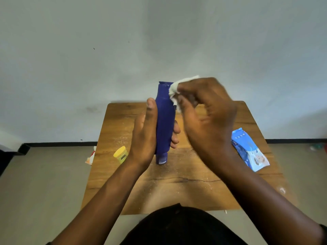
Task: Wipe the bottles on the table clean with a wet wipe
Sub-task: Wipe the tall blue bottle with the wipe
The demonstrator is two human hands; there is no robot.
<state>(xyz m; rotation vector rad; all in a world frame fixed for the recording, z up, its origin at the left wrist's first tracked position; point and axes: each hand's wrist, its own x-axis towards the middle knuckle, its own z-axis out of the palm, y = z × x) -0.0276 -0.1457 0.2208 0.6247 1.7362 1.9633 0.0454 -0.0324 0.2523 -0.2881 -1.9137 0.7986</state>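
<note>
From my head camera, my left hand wraps the blue bottle, holding it upside down above the wooden table so it stays steady while my right hand pinches the wet wipe against its upper end.

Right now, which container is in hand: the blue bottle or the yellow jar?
The tall blue plastic bottle: the left hand grips it while the right hand holds a white wet wipe against it. The small yellow-lidded jar sits untouched on the wooden table.

Wooden table, red-white wrapper at its left edge, grey wall
</note>
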